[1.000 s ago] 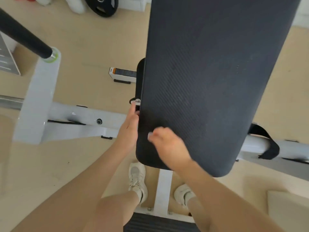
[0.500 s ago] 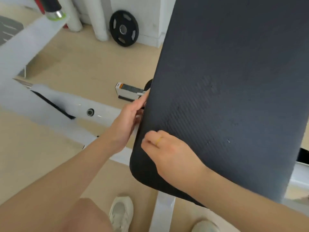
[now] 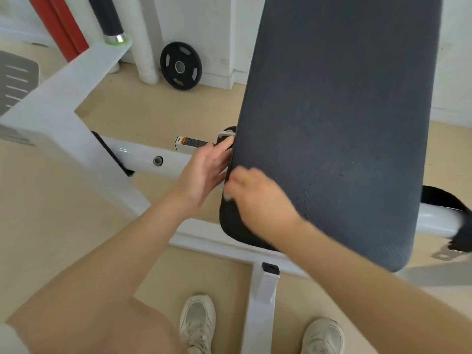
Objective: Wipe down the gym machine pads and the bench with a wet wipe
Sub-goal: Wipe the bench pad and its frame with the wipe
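Both hands sit mid-frame at the big dark pad (image 3: 339, 129): left hand (image 3: 204, 169) holds its edge, right hand (image 3: 258, 195) blurry, fingers curled; I cannot tell about a wipe. Most wiping looks left.

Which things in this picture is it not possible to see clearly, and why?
- Wet wipe: head view, not visible; blurred right hand covers the spot on the pad.
- Left hand fingertips: hidden behind the pad's edge.
- Pad's top: cut off by the frame edge.
- Label text: too small.
- Right hand's grip: motion blur.
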The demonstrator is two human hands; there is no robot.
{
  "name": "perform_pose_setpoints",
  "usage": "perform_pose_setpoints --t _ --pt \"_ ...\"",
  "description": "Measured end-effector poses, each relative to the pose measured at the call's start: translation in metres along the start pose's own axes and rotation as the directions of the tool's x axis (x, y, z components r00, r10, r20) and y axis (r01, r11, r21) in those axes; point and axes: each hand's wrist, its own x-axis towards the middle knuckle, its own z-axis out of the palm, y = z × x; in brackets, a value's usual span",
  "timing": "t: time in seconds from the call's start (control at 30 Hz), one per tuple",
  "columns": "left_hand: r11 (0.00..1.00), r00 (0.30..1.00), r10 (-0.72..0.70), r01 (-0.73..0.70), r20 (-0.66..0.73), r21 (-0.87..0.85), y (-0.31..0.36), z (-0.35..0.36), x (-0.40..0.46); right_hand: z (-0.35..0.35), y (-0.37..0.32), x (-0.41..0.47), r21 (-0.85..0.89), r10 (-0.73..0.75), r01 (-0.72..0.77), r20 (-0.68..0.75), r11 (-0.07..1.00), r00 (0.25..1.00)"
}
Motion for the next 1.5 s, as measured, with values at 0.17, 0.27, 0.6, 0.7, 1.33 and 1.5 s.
perform_pose_setpoints --t 0.17,0.27,0.6,0.7,1.33,1.5 --pt "0.993 0.995 0.052 -0.042 -0.086 0.108 -0.003 0.005 -0.024 0.003 -0.031 -0.066 0.078 -0.130 0.119 0.157 0.990 0.979" --pt "0.964 0.988 0.101 -0.069 -0.113 0.257 -0.005 0.017 -0.034 -0.018 0.010 -0.036 0.081 0.051 -0.049 -0.022 0.996 0.998" --pt "0.279 0.999 0.020 -0.034 0.030 0.960 -0.004 0.026 -0.034 -0.022 0.056 -0.005 0.070 0.322 -0.316 -0.103 0.946 0.941" --pt "0.081 0.999 0.037 -0.019 0.016 0.997 -0.006 0.031 -0.033 -0.017 0.031 -0.040 0.166 0.192 -0.187 -0.015 0.968 0.981" --pt "-0.034 0.999 0.032 -0.036 0.037 0.999 0.003 0.041 -0.024 -0.039 0.100 0.014 0.009 0.319 -0.324 -0.188 0.946 0.929" --pt "-0.003 0.999 0.034 -0.027 0.028 1.000 0.002 0.042 -0.026 -0.037 0.055 -0.032 0.021 0.243 -0.245 0.074 0.969 0.967"
